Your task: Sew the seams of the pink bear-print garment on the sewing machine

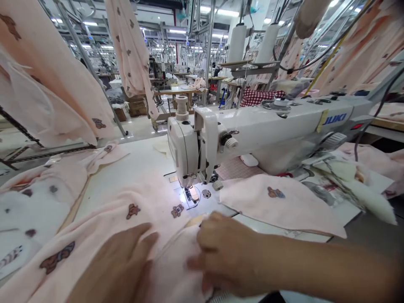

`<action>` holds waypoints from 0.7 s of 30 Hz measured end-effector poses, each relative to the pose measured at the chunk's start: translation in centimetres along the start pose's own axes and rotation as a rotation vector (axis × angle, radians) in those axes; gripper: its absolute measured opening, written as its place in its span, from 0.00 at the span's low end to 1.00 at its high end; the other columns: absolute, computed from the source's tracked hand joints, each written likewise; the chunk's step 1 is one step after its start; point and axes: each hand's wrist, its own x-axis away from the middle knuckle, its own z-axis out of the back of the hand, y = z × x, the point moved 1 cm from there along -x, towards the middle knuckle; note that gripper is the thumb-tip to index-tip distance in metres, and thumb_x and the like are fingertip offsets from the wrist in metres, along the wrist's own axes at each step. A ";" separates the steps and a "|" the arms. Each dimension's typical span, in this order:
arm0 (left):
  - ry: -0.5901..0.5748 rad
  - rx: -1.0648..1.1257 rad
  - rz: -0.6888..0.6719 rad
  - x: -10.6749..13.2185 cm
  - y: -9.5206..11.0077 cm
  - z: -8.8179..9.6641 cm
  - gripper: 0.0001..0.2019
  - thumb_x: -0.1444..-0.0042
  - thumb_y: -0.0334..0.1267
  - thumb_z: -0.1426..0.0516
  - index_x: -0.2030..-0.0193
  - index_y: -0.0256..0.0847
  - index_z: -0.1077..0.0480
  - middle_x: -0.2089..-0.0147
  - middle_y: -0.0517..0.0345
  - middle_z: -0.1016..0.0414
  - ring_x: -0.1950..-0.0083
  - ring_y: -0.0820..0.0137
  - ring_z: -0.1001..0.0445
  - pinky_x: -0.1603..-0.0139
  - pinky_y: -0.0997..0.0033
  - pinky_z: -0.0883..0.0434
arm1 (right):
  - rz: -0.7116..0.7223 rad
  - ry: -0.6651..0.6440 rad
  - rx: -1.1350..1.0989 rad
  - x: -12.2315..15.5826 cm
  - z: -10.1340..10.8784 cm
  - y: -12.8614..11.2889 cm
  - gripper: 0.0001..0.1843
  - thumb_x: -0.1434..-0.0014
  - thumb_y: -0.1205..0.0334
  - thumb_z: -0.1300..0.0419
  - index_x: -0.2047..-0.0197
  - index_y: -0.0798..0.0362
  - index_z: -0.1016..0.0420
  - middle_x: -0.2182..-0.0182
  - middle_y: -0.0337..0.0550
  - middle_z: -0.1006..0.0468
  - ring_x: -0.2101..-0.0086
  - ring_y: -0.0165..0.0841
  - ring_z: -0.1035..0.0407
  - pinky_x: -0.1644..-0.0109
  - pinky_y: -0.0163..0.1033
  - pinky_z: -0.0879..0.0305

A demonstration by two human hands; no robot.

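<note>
A pale pink fleece fabric (104, 227) printed with small brown bears lies on the sewing table, its edge near the lit presser foot (191, 194) of a white Juki sewing machine (252, 130). My left hand (116, 265) rests flat on the fabric at the bottom centre, fingers stretched out. Just in front of the needle, my right hand (224, 252) has its fingers curled and pinches a fold of the same fabric. A second pink piece (277, 206) lies to the right of the needle, untouched.
Pink garments hang at the upper left (47, 84) and upper right. More pink pieces are piled at the left edge (31, 198). White fluffy pieces (356, 185) lie right of the machine. Thread cones (236, 42) stand behind it. Other workstations fill the hall beyond.
</note>
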 end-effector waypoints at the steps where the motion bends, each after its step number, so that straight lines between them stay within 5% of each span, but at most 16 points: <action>1: -0.134 0.021 0.017 -2.3 1.1 0.1 0.14 0.46 0.36 0.50 0.54 0.45 0.30 0.57 0.52 0.25 0.60 0.61 0.26 0.60 0.56 0.31 | 0.050 -0.080 -0.037 -0.2 0.2 -0.4 0.08 0.42 0.54 0.38 0.64 0.49 0.23 0.75 0.37 0.29 0.71 0.32 0.37 0.63 0.41 0.47; 3: -0.311 0.018 0.117 -6.0 3.0 0.2 0.13 0.46 0.30 0.52 0.60 0.43 0.30 0.65 0.54 0.27 0.64 0.61 0.27 0.65 0.57 0.31 | 0.070 -0.164 -0.063 -0.6 0.5 -0.7 0.10 0.42 0.53 0.39 0.69 0.50 0.23 0.76 0.36 0.29 0.71 0.31 0.38 0.63 0.40 0.49; 7: -0.424 -0.060 0.147 -9.0 4.8 -0.4 0.12 0.42 0.31 0.54 0.64 0.42 0.29 0.66 0.53 0.28 0.64 0.57 0.28 0.65 0.52 0.32 | -0.052 -0.038 0.094 -0.8 0.3 0.5 0.15 0.35 0.50 0.46 0.50 0.45 0.28 0.67 0.39 0.27 0.66 0.34 0.39 0.63 0.41 0.54; 10: -0.337 -0.154 0.030 -9.0 4.6 -1.0 0.10 0.44 0.29 0.51 0.67 0.42 0.29 0.68 0.54 0.28 0.66 0.56 0.28 0.69 0.55 0.33 | -0.069 -0.034 0.160 -0.5 -0.7 1.8 0.15 0.35 0.47 0.47 0.50 0.41 0.28 0.68 0.39 0.29 0.67 0.35 0.41 0.64 0.41 0.56; 13: -0.144 -0.250 -0.125 -8.5 4.2 -1.1 0.11 0.50 0.23 0.49 0.67 0.39 0.28 0.69 0.54 0.27 0.69 0.60 0.29 0.72 0.61 0.35 | -0.073 -0.011 0.139 -0.2 -1.5 3.0 0.16 0.35 0.47 0.47 0.47 0.39 0.29 0.70 0.38 0.31 0.68 0.34 0.42 0.64 0.41 0.56; 17: 0.117 -0.256 -0.242 -7.9 4.3 -1.1 0.10 0.45 0.26 0.49 0.59 0.33 0.29 0.71 0.54 0.29 0.72 0.64 0.33 0.72 0.62 0.38 | -0.147 0.081 0.082 0.0 -1.6 4.6 0.12 0.35 0.55 0.45 0.50 0.39 0.26 0.71 0.38 0.32 0.69 0.32 0.42 0.63 0.40 0.56; 21: 0.079 -0.142 -0.335 -7.2 5.3 -1.9 0.14 0.42 0.24 0.56 0.57 0.33 0.31 0.71 0.55 0.28 0.73 0.66 0.32 0.74 0.65 0.37 | -0.199 0.090 0.023 -0.1 -1.4 5.3 0.09 0.36 0.57 0.43 0.57 0.43 0.22 0.73 0.37 0.31 0.69 0.31 0.40 0.61 0.39 0.54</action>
